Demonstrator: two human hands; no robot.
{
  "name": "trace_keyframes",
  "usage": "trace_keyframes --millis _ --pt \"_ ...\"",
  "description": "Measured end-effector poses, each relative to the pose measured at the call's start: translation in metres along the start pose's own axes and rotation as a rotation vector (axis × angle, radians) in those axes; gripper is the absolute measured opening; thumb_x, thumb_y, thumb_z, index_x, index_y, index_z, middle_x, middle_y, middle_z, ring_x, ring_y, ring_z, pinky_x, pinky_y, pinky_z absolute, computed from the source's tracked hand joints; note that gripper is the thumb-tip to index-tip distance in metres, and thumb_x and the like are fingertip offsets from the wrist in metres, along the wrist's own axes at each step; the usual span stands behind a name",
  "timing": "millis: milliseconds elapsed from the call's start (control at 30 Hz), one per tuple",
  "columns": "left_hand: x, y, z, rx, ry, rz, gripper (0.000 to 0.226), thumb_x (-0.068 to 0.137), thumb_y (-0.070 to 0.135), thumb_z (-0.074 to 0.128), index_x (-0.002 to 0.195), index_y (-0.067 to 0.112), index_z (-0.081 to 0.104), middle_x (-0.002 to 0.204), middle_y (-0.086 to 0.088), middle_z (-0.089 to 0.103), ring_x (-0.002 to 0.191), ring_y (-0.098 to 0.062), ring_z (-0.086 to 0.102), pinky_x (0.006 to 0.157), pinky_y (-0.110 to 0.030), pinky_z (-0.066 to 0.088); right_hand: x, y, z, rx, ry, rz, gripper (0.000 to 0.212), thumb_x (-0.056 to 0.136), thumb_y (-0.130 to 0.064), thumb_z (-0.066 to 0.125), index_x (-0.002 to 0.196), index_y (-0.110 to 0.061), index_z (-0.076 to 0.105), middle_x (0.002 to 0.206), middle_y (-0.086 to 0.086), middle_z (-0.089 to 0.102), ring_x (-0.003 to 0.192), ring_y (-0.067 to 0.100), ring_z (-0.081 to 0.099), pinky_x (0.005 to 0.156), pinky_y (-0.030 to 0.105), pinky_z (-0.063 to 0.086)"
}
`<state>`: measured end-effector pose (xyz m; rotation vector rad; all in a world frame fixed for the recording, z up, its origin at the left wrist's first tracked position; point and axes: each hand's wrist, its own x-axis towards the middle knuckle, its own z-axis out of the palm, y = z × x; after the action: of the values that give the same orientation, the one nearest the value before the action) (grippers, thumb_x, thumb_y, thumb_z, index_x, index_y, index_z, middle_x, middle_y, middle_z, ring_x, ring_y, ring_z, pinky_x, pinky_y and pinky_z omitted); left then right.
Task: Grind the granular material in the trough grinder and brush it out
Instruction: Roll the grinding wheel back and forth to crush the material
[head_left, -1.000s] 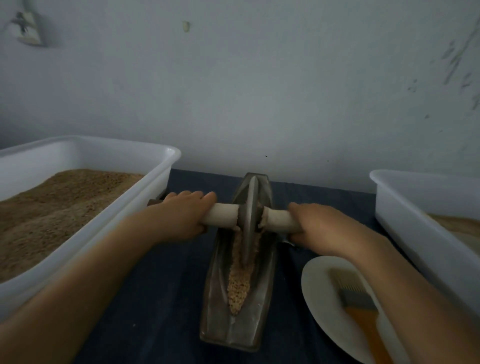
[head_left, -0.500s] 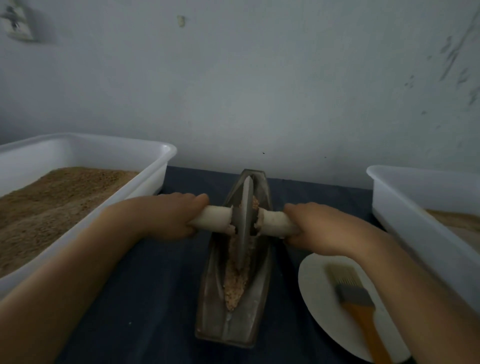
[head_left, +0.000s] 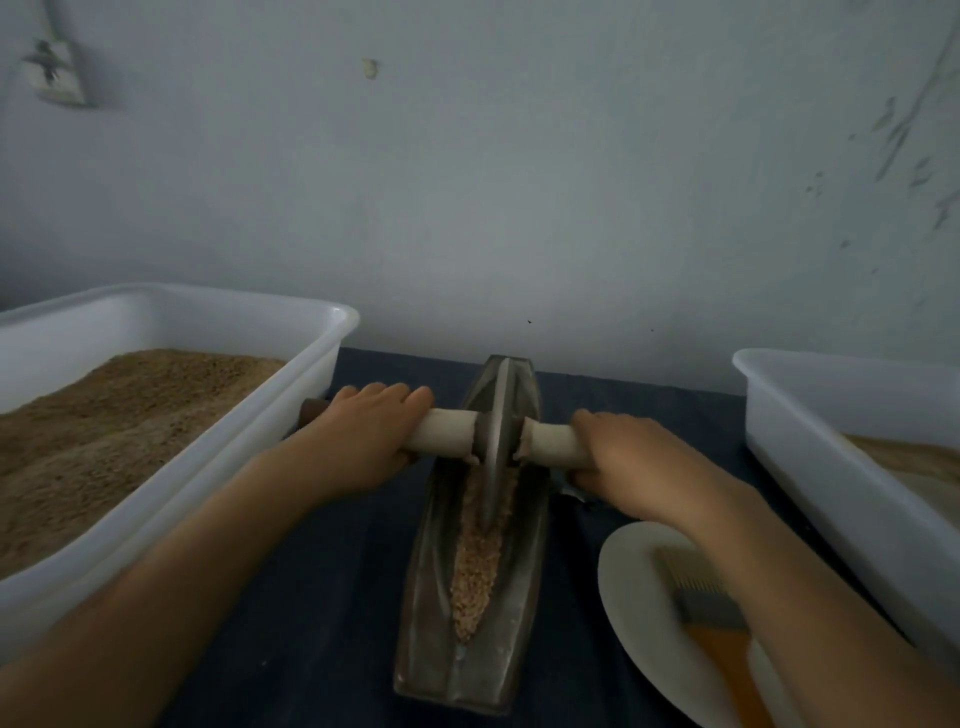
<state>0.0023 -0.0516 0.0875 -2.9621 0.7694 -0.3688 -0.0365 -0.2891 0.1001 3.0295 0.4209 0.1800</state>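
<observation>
a large white tub (head_left: 218, 447) of brown granular material (head_left: 104, 415) is seen at the far left, on a dark blue table (head_left: 322, 597). just beside its right wall, the left hand (head_left: 363, 441) is wrapped over the pale handle (head_left: 447, 436) of the grinding wheel (head_left: 496, 441), its fingers (head_left: 395, 397) pressed together and curled round the bar from above. the metal trough grinder (head_left: 431, 597) lies lengthwise in the middle of the table, its far tip near the wall. the wheel stands upright in the channel toward the far half of the trough, and a strip of crushed tan grain (head_left: 475, 571) is left exposed in the near half. against the frame half a second ago, the wheel is found a little nearer the far end, with more of the grain uncovered behind it. the right hand (head_left: 628, 452) is clamped on the other end of the handle, fingers curled round it and held together. below that forearm, a white plate (head_left: 639, 623) carries a flat brush (head_left: 701, 597) with an orange handle, lying untouched as before. a second white tub (head_left: 831, 467) with pale material is placed at the far right.
</observation>
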Motion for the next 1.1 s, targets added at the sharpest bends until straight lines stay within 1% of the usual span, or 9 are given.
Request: trace_keyframes --millis 133,200,300,367,533,667,800,933,1100 --pt "-0.016 0.002 -0.027 -0.097 -0.299 0.067 0.032 0.090 0.034 0.057 0.112 0.031 0.034 0.119 0.007 0.050 0.106 -0.009 0.049 0.094 -0.028 0.040 -0.019 -0.008 -0.019 0.079 -0.224 -0.031 0.027 0.091 -0.029 0.055 0.111 -0.014 0.046 0.093 -0.001 0.048 0.081 0.012 0.046 0.053 0.019 0.030" --pt "-0.022 0.004 -0.038 -0.135 -0.415 0.089 0.033 0.091 0.032 0.057 0.105 0.034 0.028 0.112 0.009 0.049 0.099 -0.006 0.048 0.087 -0.021 0.039 -0.028 -0.012 -0.027 0.094 -0.304 -0.057 0.024 0.091 -0.031 0.055 0.107 -0.016 0.047 0.092 -0.002 0.048 0.080 0.012 0.047 0.054 0.018 0.031" --pt "-0.026 0.003 -0.048 -0.151 -0.519 0.107 0.030 0.092 0.031 0.055 0.105 0.034 0.028 0.102 0.010 0.046 0.089 -0.003 0.046 0.071 -0.013 0.034 -0.037 -0.013 -0.035 0.113 -0.374 -0.089 0.022 0.089 -0.036 0.057 0.098 -0.019 0.046 0.088 -0.004 0.049 0.076 0.011 0.048 0.055 0.020 0.034" --pt "-0.026 0.003 -0.048 -0.162 -0.536 0.099 0.027 0.092 0.030 0.054 0.105 0.033 0.030 0.102 0.009 0.048 0.088 -0.004 0.048 0.073 -0.015 0.036 -0.037 -0.012 -0.034 0.114 -0.371 -0.086 0.023 0.089 -0.036 0.057 0.098 -0.018 0.047 0.089 -0.003 0.050 0.077 0.011 0.049 0.056 0.021 0.034" --pt "-0.014 0.001 -0.028 -0.156 -0.405 0.056 0.029 0.091 0.026 0.055 0.100 0.031 0.029 0.096 0.010 0.043 0.085 -0.005 0.045 0.078 -0.020 0.035 -0.016 -0.006 -0.014 0.038 -0.130 -0.047 0.020 0.090 -0.029 0.054 0.100 -0.018 0.041 0.096 0.000 0.051 0.083 0.015 0.049 0.054 0.024 0.030" --pt "0.001 -0.003 -0.001 -0.027 -0.054 -0.016 0.031 0.090 0.028 0.054 0.116 0.023 0.037 0.117 0.002 0.048 0.107 -0.016 0.048 0.091 -0.031 0.038 0.002 0.003 0.014 -0.080 0.206 -0.008 0.020 0.090 -0.031 0.052 0.104 -0.018 0.044 0.106 0.000 0.055 0.096 0.021 0.051 0.067 0.030 0.023" --pt "0.011 0.004 0.022 0.029 0.241 -0.101 0.035 0.088 0.025 0.055 0.120 0.022 0.042 0.119 0.001 0.046 0.109 -0.019 0.044 0.094 -0.032 0.032 0.014 0.007 0.032 -0.084 0.389 0.046 0.018 0.089 -0.023 0.052 0.106 -0.016 0.048 0.103 0.001 0.055 0.095 0.021 0.049 0.074 0.031 0.028" --pt "0.010 0.004 0.027 0.019 0.318 -0.091 0.034 0.087 0.025 0.058 0.118 0.022 0.047 0.116 0.001 0.051 0.107 -0.019 0.047 0.094 -0.032 0.032 0.016 0.009 0.033 -0.074 0.399 0.027 0.019 0.090 -0.024 0.052 0.108 -0.016 0.050 0.103 0.001 0.055 0.096 0.021 0.049 0.079 0.032 0.031" --pt "0.005 -0.001 0.011 0.045 0.151 -0.020 0.033 0.086 0.034 0.057 0.115 0.027 0.041 0.113 0.007 0.054 0.104 -0.013 0.053 0.093 -0.028 0.035 0.007 0.008 0.017 -0.061 0.177 -0.009 0.027 0.087 -0.036 0.057 0.103 -0.018 0.045 0.103 0.000 0.057 0.089 0.019 0.052 0.064 0.030 0.025"
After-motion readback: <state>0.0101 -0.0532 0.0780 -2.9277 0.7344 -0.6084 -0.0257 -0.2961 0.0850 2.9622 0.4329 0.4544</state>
